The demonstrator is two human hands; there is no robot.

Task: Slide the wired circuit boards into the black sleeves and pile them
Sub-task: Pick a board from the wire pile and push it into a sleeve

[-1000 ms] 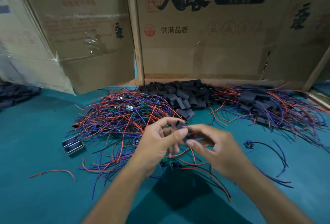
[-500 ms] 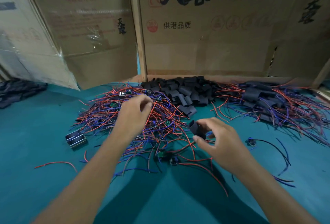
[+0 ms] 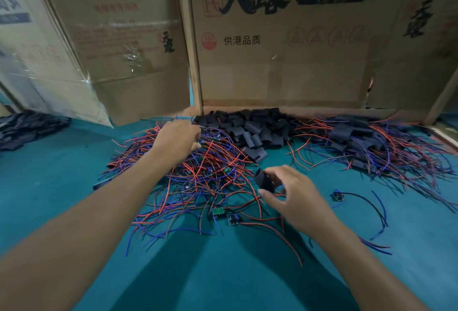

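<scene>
Presently, right hand (image 3: 295, 194) pinching one black sleeve (image 3: 264, 181), left hand (image 3: 177, 138) curled into wired boards heap (image 3: 198, 174), grip unclear.

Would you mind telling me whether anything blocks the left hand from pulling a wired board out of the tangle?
Yes: the left hand reaches into the pile of wired boards, whose red and blue wires cross over each other. The right hand holds a black sleeve clear.

The left hand (image 3: 177, 138) covers its own fingertips, sunk in the tangled heap of red and blue wired circuit boards (image 3: 198, 169), so its grip cannot be told. Most boards there are buried under wire. The dark pile of flat black pieces (image 3: 29, 128) runs off the left edge, blurred.
</scene>
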